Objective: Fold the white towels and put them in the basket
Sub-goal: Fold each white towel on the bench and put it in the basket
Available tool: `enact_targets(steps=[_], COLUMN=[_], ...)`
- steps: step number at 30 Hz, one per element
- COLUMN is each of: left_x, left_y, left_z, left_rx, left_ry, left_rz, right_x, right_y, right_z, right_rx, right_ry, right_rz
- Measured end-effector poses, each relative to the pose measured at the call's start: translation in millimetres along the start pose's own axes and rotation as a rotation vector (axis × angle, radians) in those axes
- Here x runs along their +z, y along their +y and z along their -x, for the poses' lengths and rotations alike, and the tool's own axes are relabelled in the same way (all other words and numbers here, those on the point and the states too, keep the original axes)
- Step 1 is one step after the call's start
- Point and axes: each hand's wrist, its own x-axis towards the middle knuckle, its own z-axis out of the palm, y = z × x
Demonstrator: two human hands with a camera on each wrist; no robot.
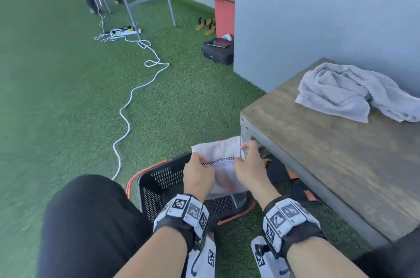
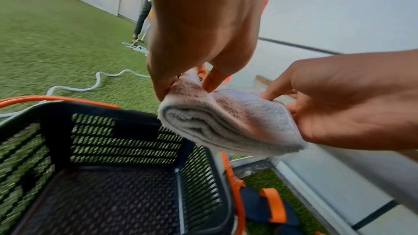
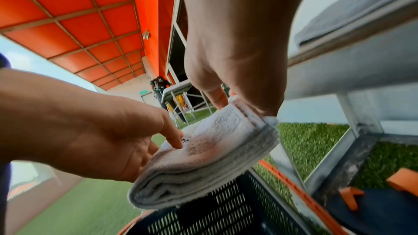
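Note:
A folded white towel (image 1: pixel 219 150) with a black checked stripe hangs just above the black mesh basket (image 1: pixel 159 184) with orange handles, which stands on the grass. My left hand (image 1: pixel 197 174) pinches the towel's left edge and my right hand (image 1: pixel 250 168) pinches its far right corner. In the left wrist view the towel (image 2: pixel 226 124) shows several stacked layers over the basket (image 2: pixel 126 112), whose floor is bare. The right wrist view shows my right hand (image 3: pixel 243 108) gripping the towel (image 3: pixel 214 149). A crumpled white towel (image 1: pixel 354 93) lies on the wooden bench (image 1: pixel 329 152).
A white cable (image 1: pixel 127 114) snakes over the green turf to a power strip (image 1: pixel 123 32). A black bag (image 1: pixel 218 50) and sandals (image 1: pixel 206 25) sit by the grey wall. A dark item with orange straps (image 1: pixel 302 189) lies under the bench. My knee (image 1: pixel 91 221) is left of the basket.

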Motion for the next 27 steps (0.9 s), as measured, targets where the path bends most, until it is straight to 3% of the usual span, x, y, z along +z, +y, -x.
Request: enact_targets(steps=[4,12,27], left_x=[6,10,16], left_y=[-55,-136,-194], left_z=[-37,-88,-150], left_rx=[-0.175,-0.394,-0.6], left_ry=[0.003,0.001,0.033], left_rz=[-0.036,-0.079,-0.016], right_x=[54,144,217], right_y=[34,80,108], right_z=[-26,-60,-99], right_rx=[0.018,0.23,0.296], right_ry=[-0.161,-0.492,-0.659], right_rz=[0.11,0.168,0.187])
